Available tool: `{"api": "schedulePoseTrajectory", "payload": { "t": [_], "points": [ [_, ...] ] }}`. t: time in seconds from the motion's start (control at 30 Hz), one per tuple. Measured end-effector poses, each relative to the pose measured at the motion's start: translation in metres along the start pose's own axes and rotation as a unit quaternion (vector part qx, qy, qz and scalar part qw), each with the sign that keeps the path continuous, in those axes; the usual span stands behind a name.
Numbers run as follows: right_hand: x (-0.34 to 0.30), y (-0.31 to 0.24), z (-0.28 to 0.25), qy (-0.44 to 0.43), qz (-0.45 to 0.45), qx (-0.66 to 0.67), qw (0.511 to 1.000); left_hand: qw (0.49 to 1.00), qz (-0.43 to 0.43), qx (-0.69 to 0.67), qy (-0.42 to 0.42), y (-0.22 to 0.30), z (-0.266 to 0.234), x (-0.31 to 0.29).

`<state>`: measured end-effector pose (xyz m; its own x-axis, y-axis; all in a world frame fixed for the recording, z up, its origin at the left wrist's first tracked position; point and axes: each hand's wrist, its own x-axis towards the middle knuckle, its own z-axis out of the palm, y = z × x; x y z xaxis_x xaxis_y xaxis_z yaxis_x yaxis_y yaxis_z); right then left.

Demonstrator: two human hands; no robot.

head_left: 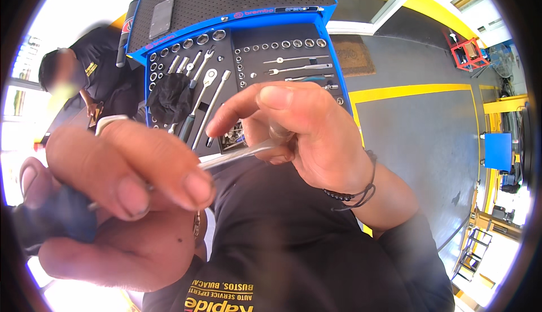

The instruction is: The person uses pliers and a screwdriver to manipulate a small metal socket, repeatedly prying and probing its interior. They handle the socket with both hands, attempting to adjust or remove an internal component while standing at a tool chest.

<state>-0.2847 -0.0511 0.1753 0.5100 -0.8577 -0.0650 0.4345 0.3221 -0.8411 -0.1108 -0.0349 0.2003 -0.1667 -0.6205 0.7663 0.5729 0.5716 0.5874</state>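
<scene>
Well, the left hand is curled, blurred with closeness, around a tool between its dark blue handle and the bright metal shaft. The right hand pinches the shaft's far end between thumb and fingers, its forefinger bent and lifted clear. So the tool lies across both hands, in front of the dark shirt, above the near edge of the drawer.

I'd judge the work to be under way: the tool is out and in hand, the drawer pulled open. Whether anything is fitted to its end I can't tell, since the fingers cover it, so how much is left I can't say either.

Farther out, ratchets and bars lie in the drawer's dark foam beside rows of sockets, with a crumpled black cloth over some. A dark phone-like slab rests on the blue tool chest. Off to the left a co-worker in black leans over something small.
</scene>
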Motion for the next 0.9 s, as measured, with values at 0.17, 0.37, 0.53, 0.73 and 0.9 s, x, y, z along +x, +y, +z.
{"api": "schedulePoseTrajectory", "payload": {
  "t": [0.17,0.37,0.53,0.73,0.9],
  "points": [
    [-0.001,0.002,0.007,0.010,0.019,0.013,1.000,0.999,0.019,0.008,0.041,0.009,0.007,0.001],
    [-0.002,-0.005,0.010,-0.014,0.019,-0.065,0.998,0.996,0.032,0.021,0.086,0.015,0.009,-0.007],
    [-0.008,-0.004,0.017,-0.061,-0.012,-0.050,0.997,0.986,0.089,0.009,0.142,0.012,0.025,-0.006],
    [-0.007,-0.002,0.017,-0.099,-0.048,-0.042,0.993,0.966,0.136,0.047,0.213,0.004,0.042,-0.006],
    [-0.005,0.001,0.018,-0.084,-0.047,-0.041,0.995,0.966,0.148,0.068,0.202,0.005,0.041,-0.009]
  ]
}}
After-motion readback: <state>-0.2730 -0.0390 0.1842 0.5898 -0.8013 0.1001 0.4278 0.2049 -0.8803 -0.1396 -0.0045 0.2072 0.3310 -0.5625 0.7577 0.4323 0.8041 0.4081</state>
